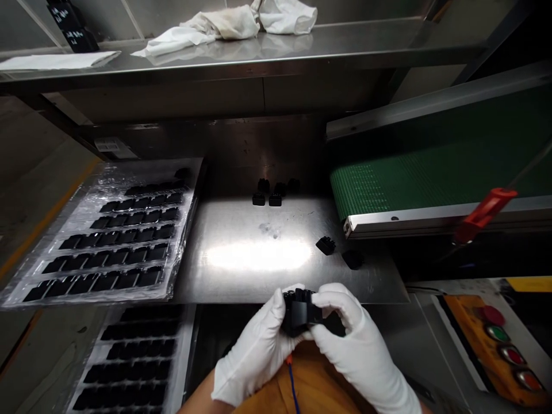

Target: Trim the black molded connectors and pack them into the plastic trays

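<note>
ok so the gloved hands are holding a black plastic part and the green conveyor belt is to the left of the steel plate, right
Not quite: the head view shows the green conveyor belt to the right of the steel plate, not the left. The rest is correct: the gloved left hand and right hand are holding a black plastic part.

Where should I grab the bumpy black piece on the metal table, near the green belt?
Probably pinch the black plastic part by its flat sides, bringing your fingers down from above. Its top looks bumpy, while the sides look smoother, and nothing touches it on the steel sheet, so there is room all round.
</note>
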A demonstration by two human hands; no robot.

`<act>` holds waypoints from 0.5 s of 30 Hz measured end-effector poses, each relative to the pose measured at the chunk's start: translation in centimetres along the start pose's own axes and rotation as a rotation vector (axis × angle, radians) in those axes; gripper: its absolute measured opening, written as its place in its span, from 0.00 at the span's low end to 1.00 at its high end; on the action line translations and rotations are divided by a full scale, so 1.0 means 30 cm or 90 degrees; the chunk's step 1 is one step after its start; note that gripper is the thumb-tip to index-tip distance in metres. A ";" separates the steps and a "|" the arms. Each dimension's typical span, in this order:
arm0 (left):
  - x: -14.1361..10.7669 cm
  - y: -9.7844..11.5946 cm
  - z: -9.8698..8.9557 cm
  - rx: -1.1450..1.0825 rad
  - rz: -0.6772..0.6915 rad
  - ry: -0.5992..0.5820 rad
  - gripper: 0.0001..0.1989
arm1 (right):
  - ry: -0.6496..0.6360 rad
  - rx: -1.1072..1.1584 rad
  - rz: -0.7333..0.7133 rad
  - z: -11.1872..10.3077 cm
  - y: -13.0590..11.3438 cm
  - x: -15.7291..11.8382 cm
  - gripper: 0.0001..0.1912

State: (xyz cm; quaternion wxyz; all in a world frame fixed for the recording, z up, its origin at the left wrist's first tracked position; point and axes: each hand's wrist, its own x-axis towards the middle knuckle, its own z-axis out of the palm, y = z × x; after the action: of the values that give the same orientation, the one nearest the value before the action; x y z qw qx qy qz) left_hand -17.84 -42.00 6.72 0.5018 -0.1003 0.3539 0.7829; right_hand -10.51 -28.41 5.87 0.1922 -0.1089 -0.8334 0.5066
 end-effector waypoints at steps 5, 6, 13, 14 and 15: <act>0.000 -0.014 -0.033 0.230 0.053 0.002 0.38 | -0.026 0.068 -0.019 0.004 0.015 -0.010 0.18; -0.003 -0.011 -0.033 0.256 0.053 0.003 0.40 | -0.033 0.091 -0.007 0.006 0.021 -0.013 0.18; -0.030 0.012 -0.018 0.250 0.086 0.011 0.46 | 0.043 0.214 0.131 0.015 0.035 -0.023 0.16; -0.031 0.011 -0.020 0.247 0.080 0.006 0.46 | 0.050 0.237 0.153 0.017 0.034 -0.022 0.15; -0.031 0.009 -0.023 0.240 0.073 0.001 0.47 | 0.051 0.261 0.173 0.019 0.031 -0.022 0.15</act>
State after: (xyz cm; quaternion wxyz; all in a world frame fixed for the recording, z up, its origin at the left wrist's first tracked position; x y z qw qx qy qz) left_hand -17.77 -43.18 6.81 0.4661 0.0154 0.4998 0.7298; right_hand -10.18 -28.68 4.66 0.1731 -0.1984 -0.6830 0.6813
